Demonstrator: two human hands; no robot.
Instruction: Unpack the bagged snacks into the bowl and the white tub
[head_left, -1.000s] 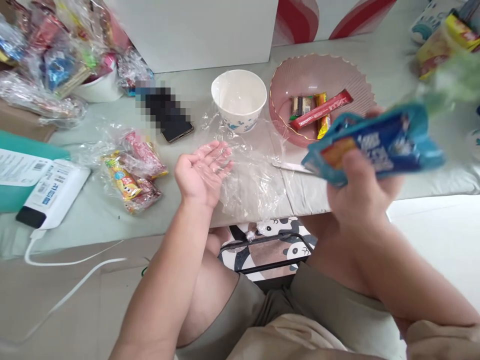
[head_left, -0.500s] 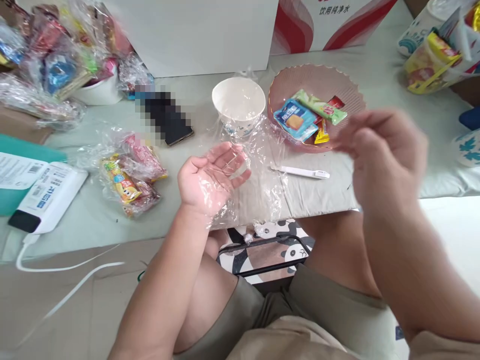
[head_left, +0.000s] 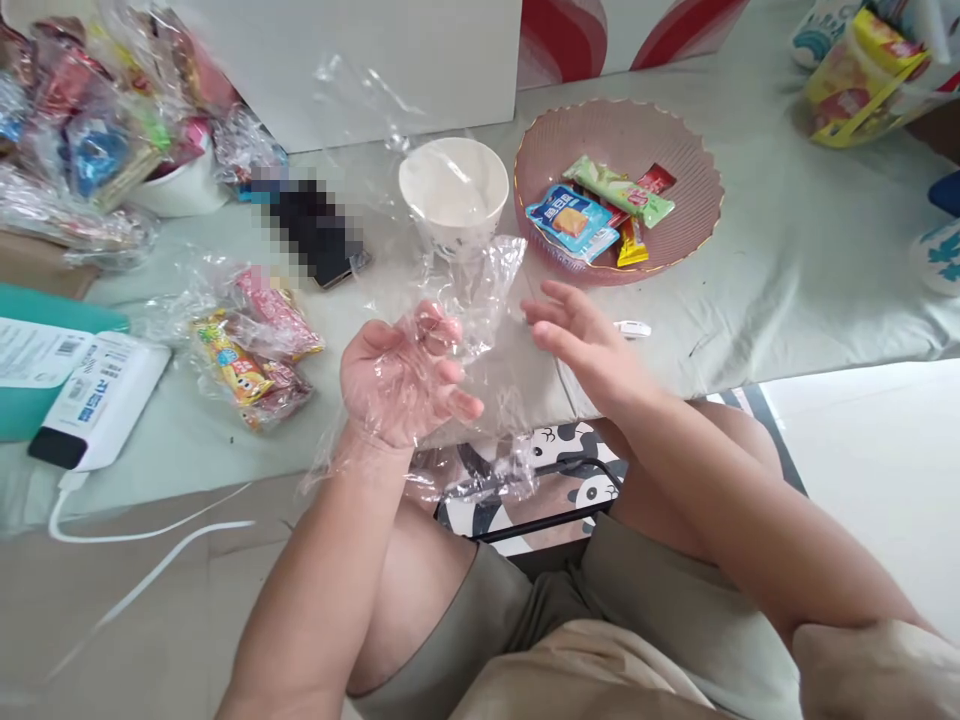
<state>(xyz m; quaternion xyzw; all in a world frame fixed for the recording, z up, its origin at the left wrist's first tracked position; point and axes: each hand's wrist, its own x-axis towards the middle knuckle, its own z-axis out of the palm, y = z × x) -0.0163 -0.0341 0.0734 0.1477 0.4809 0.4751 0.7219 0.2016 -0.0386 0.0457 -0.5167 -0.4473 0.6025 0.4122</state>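
My left hand [head_left: 405,385] is palm up at the table's front edge, its fingers loosely curled and apart. A thin clear plastic bag [head_left: 499,285] spreads over and around this hand and wrist; whether the hand is inside it I cannot tell. My right hand [head_left: 581,345] is held to the right of the bag, fingers outstretched and holding nothing visible. Beyond the left hand stands a white paper bowl [head_left: 454,195], partly behind clear film. A pink ribbed bowl [head_left: 690,215] holds several snack packets, among them a blue packet [head_left: 570,220] and a green packet [head_left: 619,190].
A white pen-like tool [head_left: 634,329] lies partly hidden behind my right hand. To the left are bagged snacks [head_left: 251,350], a phone [head_left: 319,235] and a white device [head_left: 105,395] with a cable. Heaped wrapped snacks [head_left: 97,110] and a clear tub [head_left: 862,85] stand farther back.
My right hand has come down and left from beside the pink bowl, its fingers opening out. The clear plastic has lifted and spread farther around my left hand, whose fingers are more curled.
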